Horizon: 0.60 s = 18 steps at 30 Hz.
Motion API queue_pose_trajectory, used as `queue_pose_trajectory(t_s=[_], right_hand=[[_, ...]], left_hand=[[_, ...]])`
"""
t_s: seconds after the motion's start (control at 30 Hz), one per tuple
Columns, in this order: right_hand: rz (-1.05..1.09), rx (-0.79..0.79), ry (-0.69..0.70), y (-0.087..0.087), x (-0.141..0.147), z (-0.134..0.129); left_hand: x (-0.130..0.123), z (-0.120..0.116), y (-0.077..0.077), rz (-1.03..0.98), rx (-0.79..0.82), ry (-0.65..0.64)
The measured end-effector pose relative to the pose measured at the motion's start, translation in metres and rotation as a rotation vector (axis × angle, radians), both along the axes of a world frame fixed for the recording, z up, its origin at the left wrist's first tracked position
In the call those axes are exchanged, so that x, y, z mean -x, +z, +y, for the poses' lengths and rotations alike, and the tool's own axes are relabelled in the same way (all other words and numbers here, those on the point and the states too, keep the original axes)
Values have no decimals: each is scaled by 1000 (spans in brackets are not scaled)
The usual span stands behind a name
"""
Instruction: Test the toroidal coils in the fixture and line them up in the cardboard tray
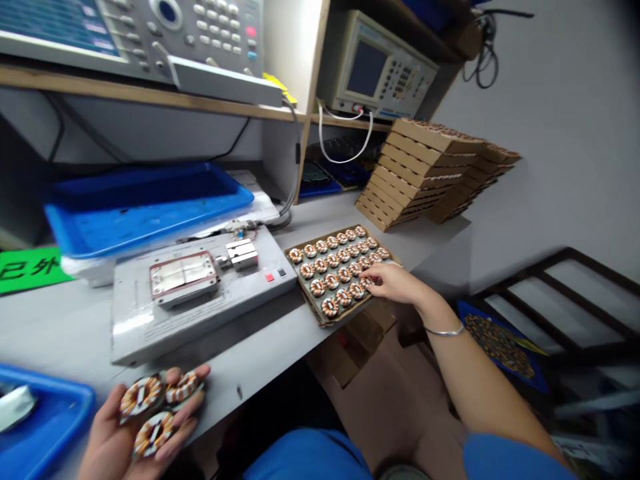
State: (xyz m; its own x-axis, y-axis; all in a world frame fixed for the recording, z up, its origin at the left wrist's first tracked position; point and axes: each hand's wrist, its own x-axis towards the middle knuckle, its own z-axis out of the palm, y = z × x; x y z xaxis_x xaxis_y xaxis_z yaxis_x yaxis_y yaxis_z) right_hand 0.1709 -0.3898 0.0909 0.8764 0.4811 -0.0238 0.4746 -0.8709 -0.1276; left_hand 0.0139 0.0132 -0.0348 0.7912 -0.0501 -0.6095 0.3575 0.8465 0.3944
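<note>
The left hand (117,437) lies palm up at the bench edge, its fingers loosely curled and a little spread, cradling three toroid coils (143,383) wound in orange and white. Just beside those fingers sits a blue plastic bin (50,407). The right hand (395,283), with a silver bangle (444,331) on its wrist, reaches over a cardboard tray (320,239) packed with rows of matching coils (330,280). Its fingertips (373,279) rest among the coils at the tray's edge, though whether they pinch one cannot be told. Left of those fingers stands a grey test fixture (200,320) with a metal clamp plate. Beyond them, stacked cardboard trays (415,173) rise against the wall, and a blue plastic tray (145,217) lies farther left — well apart from both hands.
</note>
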Motion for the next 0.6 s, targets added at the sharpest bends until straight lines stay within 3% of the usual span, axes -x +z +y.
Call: queue_pose_trajectory(t_s=[0.13,0.2,0.3,0.4,0.5,0.6], right_hand=[[-37,73,14,0,5,-7],[-178,127,29,9,3,9],[-326,-41,202,22,13,78],[-174,-328,509,17,42,179],[5,-289,794,-11,69,264],[36,-200,880,-36,80,305]], left_hand=[[2,-11,15,-242,80,-56],[2,-11,16,-309,150,-72],[2,-9,15,-363,215,-65],[5,-8,12,-363,237,-50],[8,-8,8,-338,233,-44],[9,-6,4,-317,222,-43]])
